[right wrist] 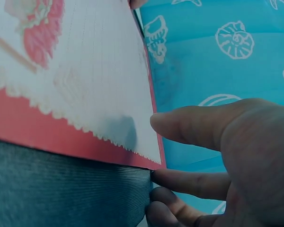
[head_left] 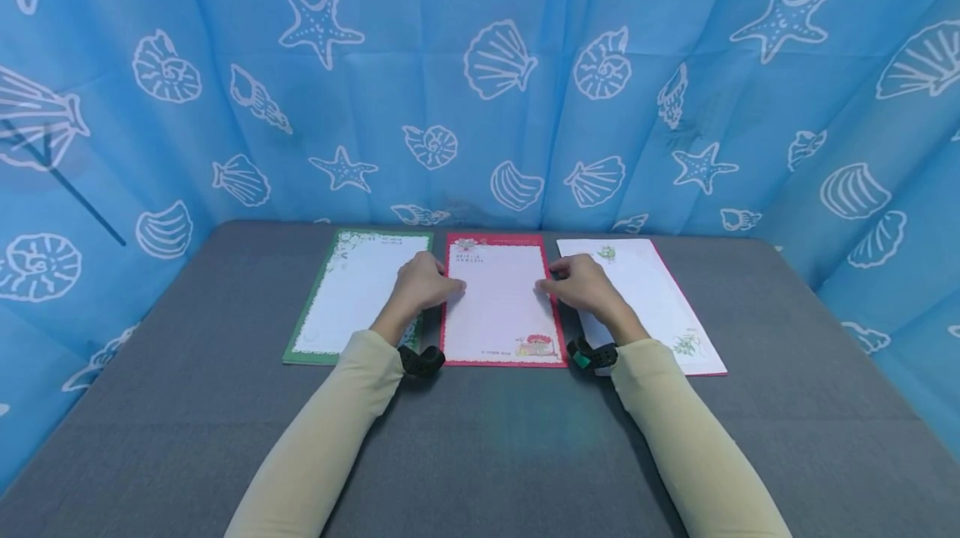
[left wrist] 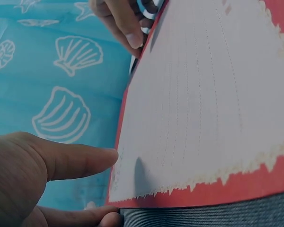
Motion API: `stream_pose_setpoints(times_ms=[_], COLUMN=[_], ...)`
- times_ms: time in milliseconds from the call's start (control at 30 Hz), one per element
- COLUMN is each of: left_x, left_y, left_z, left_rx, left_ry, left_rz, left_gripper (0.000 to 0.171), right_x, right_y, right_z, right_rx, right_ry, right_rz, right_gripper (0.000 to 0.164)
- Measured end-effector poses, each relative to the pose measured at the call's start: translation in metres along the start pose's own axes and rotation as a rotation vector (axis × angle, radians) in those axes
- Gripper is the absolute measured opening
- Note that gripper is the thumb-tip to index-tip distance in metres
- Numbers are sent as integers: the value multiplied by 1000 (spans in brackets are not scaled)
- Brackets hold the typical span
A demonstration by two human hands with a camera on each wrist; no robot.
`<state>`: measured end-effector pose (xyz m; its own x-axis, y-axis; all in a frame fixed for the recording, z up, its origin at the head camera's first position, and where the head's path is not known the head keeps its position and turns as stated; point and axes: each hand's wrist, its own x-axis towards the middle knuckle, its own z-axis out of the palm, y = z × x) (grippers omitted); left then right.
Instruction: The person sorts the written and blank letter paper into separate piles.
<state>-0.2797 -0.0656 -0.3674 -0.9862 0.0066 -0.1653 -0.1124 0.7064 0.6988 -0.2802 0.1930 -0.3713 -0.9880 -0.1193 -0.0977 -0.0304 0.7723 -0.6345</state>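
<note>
A red-bordered sheet of letter paper, with faint lines and a red picture in its lower right corner, lies on the table between both hands. At its left edge is my left hand; the thumb reaches over the margin, apart from the fingers lower down by the edge. My right hand mirrors it at the right edge, its thumb above the paper and its index finger at the paper's edge. Thumb shadows fall on the sheet. Neither hand visibly pinches it.
A green-bordered sheet lies to the left, partly under the left hand. On the right is a white sheet with green plant prints and a red edge. The grey tabletop meets a blue shell-patterned curtain behind.
</note>
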Motion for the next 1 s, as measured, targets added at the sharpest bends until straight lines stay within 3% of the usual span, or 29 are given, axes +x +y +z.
stream_pose_setpoints(times_ms=[300,600,833,1000], left_x=[1,-1,-1,0], left_y=[-1,2,1,-1], left_z=[2,2,2,3], left_rx=[10,44,43,42], left_ry=[-8,-1,4,18], left_rz=[16,30,32,44], left_gripper=[44,43,40,37], right_x=[-1,-2,-1,-1], right_y=[0,1,5,8], right_z=[1,-2,-7,-11], right_rx=[41,189,294,414], right_ry=[16,98,93,66], right_rz=[19,-38,-89,-65], right_gripper=[49,35,29,24])
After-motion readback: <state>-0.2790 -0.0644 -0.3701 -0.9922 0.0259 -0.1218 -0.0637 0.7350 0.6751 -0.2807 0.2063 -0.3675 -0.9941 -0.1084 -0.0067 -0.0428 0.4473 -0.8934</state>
